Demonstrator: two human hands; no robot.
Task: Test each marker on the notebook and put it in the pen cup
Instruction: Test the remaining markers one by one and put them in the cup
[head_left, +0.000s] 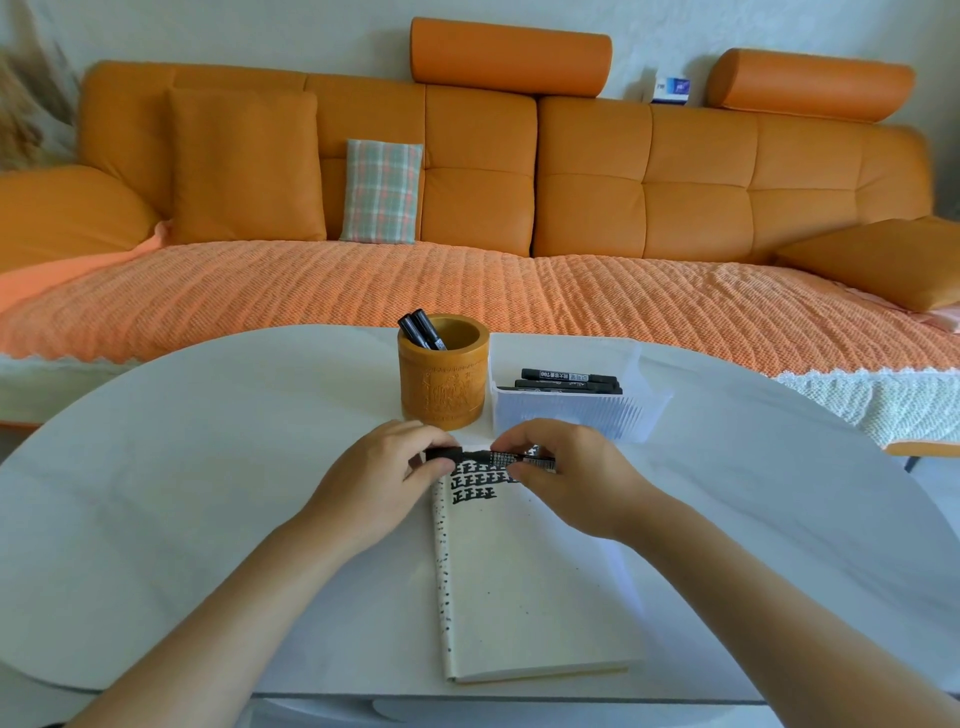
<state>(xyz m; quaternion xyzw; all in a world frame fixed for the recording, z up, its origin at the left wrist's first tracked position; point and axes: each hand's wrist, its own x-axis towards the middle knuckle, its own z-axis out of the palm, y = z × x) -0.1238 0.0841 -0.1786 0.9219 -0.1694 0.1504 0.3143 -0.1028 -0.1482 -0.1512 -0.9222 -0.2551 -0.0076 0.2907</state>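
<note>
A black marker (491, 457) lies level above the top of the open notebook (530, 587), held at both ends. My left hand (384, 478) pinches its left end, the cap side, and my right hand (566, 475) grips its barrel. Rows of black test marks (478, 480) fill the top of the page just under the marker. Behind the hands stands the brown carved pen cup (442, 379) with two black markers (423, 330) leaning in it. To its right a clear plastic tray (576, 410) holds a few more black markers (569, 380).
Everything sits on a white oval table (208, 493). Its near edge runs just below the notebook. An orange sofa (467, 182) with cushions and a knitted orange cover stretches across the back.
</note>
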